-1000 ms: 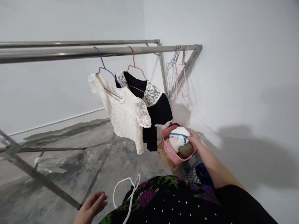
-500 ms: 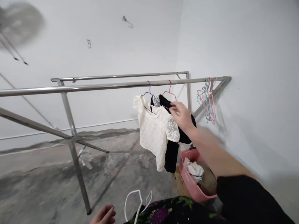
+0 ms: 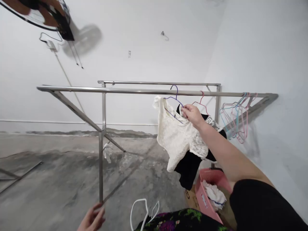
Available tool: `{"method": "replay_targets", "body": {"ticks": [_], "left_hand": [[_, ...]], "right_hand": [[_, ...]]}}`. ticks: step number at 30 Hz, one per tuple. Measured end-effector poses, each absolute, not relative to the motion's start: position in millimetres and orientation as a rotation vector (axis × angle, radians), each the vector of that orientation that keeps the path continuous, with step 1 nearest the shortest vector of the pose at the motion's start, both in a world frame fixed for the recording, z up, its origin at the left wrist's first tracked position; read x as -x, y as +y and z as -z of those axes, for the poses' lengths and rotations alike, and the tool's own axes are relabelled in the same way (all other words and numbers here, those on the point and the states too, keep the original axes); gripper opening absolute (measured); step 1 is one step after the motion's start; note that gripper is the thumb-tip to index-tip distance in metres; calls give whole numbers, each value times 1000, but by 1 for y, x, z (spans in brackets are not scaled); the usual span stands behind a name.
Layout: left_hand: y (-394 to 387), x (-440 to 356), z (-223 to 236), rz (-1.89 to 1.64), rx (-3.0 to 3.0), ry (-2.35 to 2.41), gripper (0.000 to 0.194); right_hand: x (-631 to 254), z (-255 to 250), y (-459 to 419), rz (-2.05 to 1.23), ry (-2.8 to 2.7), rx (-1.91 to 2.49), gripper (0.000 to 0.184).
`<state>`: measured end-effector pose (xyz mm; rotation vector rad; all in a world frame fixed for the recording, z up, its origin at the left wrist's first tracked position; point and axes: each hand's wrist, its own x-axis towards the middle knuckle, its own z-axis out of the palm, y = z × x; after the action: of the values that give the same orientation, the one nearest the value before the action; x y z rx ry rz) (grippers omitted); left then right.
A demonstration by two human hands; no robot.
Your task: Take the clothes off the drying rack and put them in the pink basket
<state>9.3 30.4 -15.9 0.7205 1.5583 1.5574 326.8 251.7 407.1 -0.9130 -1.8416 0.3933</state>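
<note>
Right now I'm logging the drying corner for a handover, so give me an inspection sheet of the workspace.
Surface: bare concrete floor, stained in patches.
Job's things: white top on a purple hanger, black garment behind it, both on the rail.
Clutter: pink basket of laundry, spare hangers at the rail's end, white hanger low down.
Hands: right hand pinches the white top's shoulder; left hand empty, low.
Cables: one runs down the wall from the fan.
Surroundings: white walls, corner.
</note>
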Motion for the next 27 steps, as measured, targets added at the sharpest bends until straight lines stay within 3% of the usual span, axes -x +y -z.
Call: {"method": "replay_targets", "body": {"ticks": [5,10,12,17,27], "left_hand": [[93,-28,-55,-1868,-1057,1745,80],[149,-92,-112,-1874,-1596,1864,82],[157,-111,-119,-1728,-1699,1923,79],[164,-119,-110,-1273,-1832,1926,40],[155,-101,-123,-880,-1906,2010,37]], "right_hand": [[-332,-336,185,-672,-1939,886,28],[-337,-253,134,-789,-2020,1019,27],[-344,-231,122,-784,-2082,1083,25],[-372,-202,111,-623,-2225,1284,26],[-403,-181,99,-388,-2234,1514,41]]}}
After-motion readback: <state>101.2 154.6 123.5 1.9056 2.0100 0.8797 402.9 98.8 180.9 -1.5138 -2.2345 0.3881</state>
